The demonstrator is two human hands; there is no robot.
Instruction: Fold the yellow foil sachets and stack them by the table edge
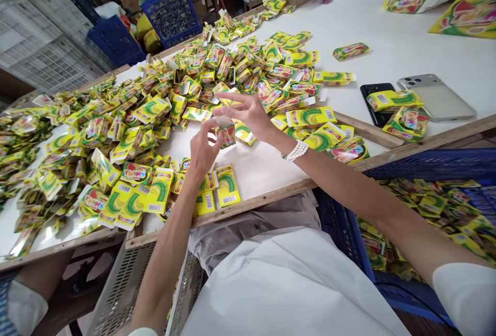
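My left hand (205, 150) pinches a small yellow printed carton (227, 135) in its fingertips, low over the white table top (263, 170). My right hand (248, 113) hovers just above and beside that carton, its fingers spread and a pearl bracelet (296, 150) on its wrist. Whether it touches the carton is hidden. A large heap of flattened yellow-and-green printed cartons (163, 108) surrounds both hands on the left and far side. Several lie loose near my left wrist.
A blue crate (426, 212) full of cartons stands at the right below the wooden table edge (387, 152). A black phone (374, 103) and a silver phone (436, 97) lie on the table. A grey crate (120, 294) sits below the near edge, and more crates stand behind.
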